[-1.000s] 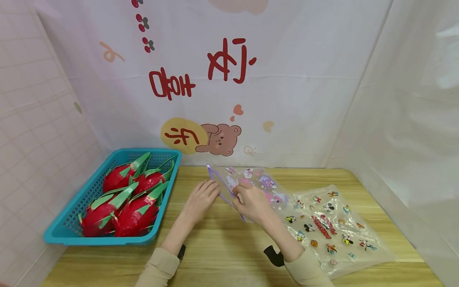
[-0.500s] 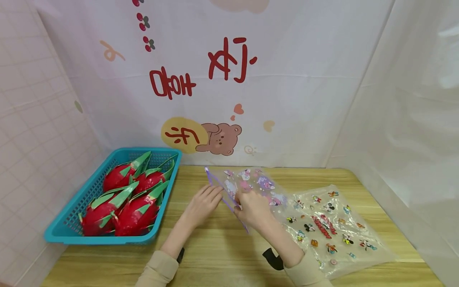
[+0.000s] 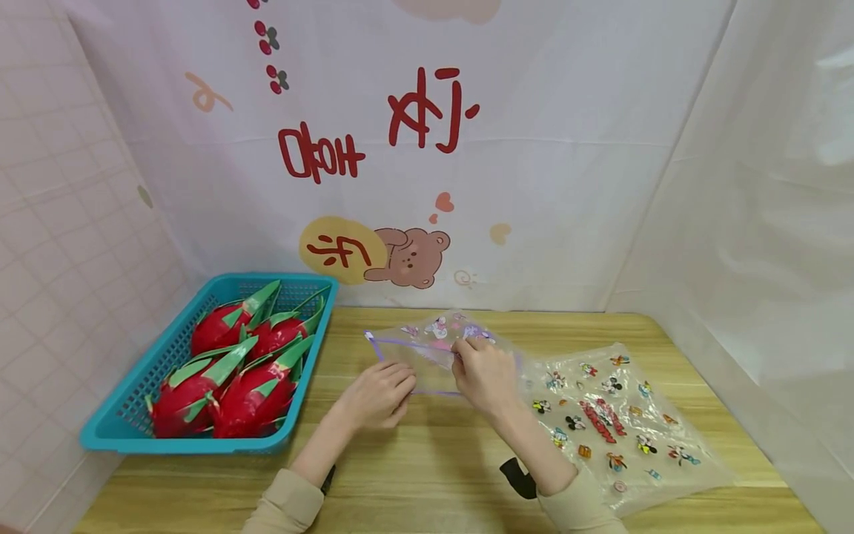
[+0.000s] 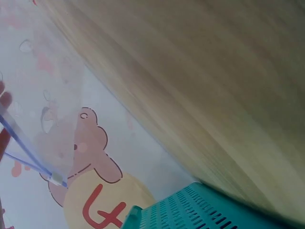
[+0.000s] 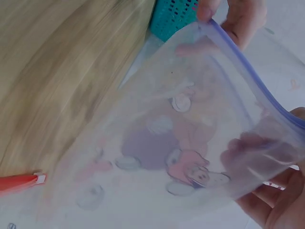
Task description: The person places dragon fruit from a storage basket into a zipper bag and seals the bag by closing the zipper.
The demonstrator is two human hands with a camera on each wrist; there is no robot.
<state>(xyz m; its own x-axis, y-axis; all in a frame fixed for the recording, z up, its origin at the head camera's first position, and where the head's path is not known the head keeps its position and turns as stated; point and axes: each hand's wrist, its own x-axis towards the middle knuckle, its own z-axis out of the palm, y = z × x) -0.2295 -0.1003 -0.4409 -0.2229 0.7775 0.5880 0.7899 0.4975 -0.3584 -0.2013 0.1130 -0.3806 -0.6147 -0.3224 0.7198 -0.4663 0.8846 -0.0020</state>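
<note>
Both hands hold a clear zip bag with a purple zip edge and pink and purple cartoon prints. Its mouth gapes toward me, raised off the table. My left hand pinches the rim on the left; my right hand grips it on the right. In the right wrist view, the left hand holds one end of the purple edge of the bag, and the right hand has fingers showing through the film. The zip slider hangs at the bag's corner in the left wrist view.
A second clear bag with cartoon prints lies flat on the wooden table at the right. At the left stands a blue basket with several red dragon fruits in it. A printed cloth wall rises behind.
The bag's mouth has widened and turned toward me. My right hand has moved up and right with its edge, while the left hand has shifted slightly down. The slider corner has moved left and down.
</note>
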